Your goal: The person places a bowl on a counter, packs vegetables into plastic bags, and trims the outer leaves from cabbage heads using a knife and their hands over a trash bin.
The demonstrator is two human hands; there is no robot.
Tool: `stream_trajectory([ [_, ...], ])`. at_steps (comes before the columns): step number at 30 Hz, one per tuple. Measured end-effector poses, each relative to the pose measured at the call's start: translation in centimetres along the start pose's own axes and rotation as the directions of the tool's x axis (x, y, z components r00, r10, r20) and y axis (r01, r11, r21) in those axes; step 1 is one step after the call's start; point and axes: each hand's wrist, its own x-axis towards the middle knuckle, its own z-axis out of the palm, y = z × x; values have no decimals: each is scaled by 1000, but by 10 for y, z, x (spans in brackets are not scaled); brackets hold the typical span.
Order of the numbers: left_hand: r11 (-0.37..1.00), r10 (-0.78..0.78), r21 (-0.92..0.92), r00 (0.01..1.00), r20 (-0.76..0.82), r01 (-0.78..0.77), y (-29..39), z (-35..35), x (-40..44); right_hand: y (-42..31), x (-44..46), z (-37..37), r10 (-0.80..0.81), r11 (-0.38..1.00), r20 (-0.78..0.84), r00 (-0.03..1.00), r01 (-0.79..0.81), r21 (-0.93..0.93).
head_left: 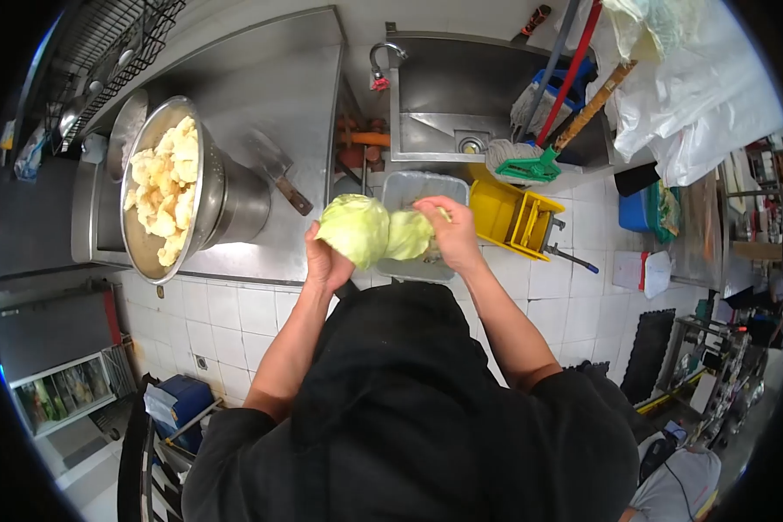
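Note:
A pale green cabbage [353, 228] rests in my left hand [324, 261], whose fingers wrap round its lower left side. My right hand [451, 231] pinches a loose cabbage leaf [410, 235] just to the right of the head. The leaf's left edge meets the cabbage; whether it is still attached I cannot tell. Below both hands stands a grey plastic bin [451, 188], partly hidden by the leaf and my right hand. On the steel counter to the left lies a cleaver [280, 170] with a wooden handle.
A steel bowl [202, 209] of cauliflower florets [163, 187] stands on the steel counter [261, 78]. Behind the bin is a steel sink [426, 130]. To the right are a yellow mop bucket [505, 217], a green-headed mop [531, 165] and hanging white plastic bags [696, 96].

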Motion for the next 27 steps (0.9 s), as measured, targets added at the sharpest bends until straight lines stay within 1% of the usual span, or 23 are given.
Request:
stream_trajectory([
  [1,993,-6,-119,999,40,10,3,-8,-3,0,-2,-5,204,977,-96,974,-197,76],
  [2,972,-6,-235,997,82,25,8,-13,-5,1,-2,-10,405,910,-171,898,-378,168],
  [3,954,6,-292,971,240,66,12,-19,-5,12,1,-14,400,912,-160,903,-374,169],
  [4,954,18,-294,972,234,53,13,-22,-6,32,1,-19,409,910,-104,906,-398,114],
  [5,954,-21,-293,988,156,66,9,-26,-5,49,2,-21,420,907,-47,906,-418,54],
  [6,953,-58,-293,995,77,78,6,-29,-4,60,5,-20,415,909,-31,909,-414,50],
  [7,958,-59,-280,998,29,65,3,-28,-2,59,11,-14,388,921,59,920,-386,-42],
  [8,960,-50,-274,998,27,56,0,-28,-3,59,15,-7,366,928,142,920,-350,-126],
  [9,960,-48,-275,999,-8,44,-3,-27,-3,57,15,-5,361,930,141,922,-346,-120],
  [10,960,-49,-278,998,-39,36,-6,-24,0,20,16,4,439,884,264,859,-465,42],
  [11,958,-53,-283,997,-50,37,-3,-13,0,-1,15,11,484,792,396,780,-583,182],
  [12,958,-53,-285,998,-43,39,-2,-11,3,-1,12,18,483,796,391,784,-579,179],
  [13,973,-44,-227,999,18,47,2,-9,8,-1,10,25,343,929,428,836,-370,-22],
  [14,984,-39,-169,996,76,51,6,-2,10,-13,12,33,207,971,492,846,-117,-207],
  [15,972,-80,-221,997,-8,76,7,6,7,-29,12,32,230,962,437,869,-137,-234],
  [16,971,-81,-224,997,-6,77,14,15,5,-39,13,31,233,961,436,869,-138,-239],
  [18,948,-260,-192,966,-13,252,30,29,1,-53,16,29,242,951,419,875,-128,-282],
  [20,944,-277,-185,961,-4,272,39,41,-12,-76,18,24,229,944,444,866,-86,-319],
  [22,900,-333,-221,921,203,375,41,42,-25,-81,16,17,226,935,471,853,-54,-351],
  [24,919,-292,-204,929,227,338,30,14,-18,-81,18,12,167,915,585,794,97,-393],
  [25,934,-294,-165,945,142,316,28,11,-17,-83,19,13,165,914,584,795,99,-393],
  [26,947,-292,-125,955,54,297,27,7,-18,-87,17,14,161,885,602,782,156,-438],
  [27,946,-293,-126,954,55,298,28,2,-18,-89,15,15,158,851,619,769,212,-480],
])
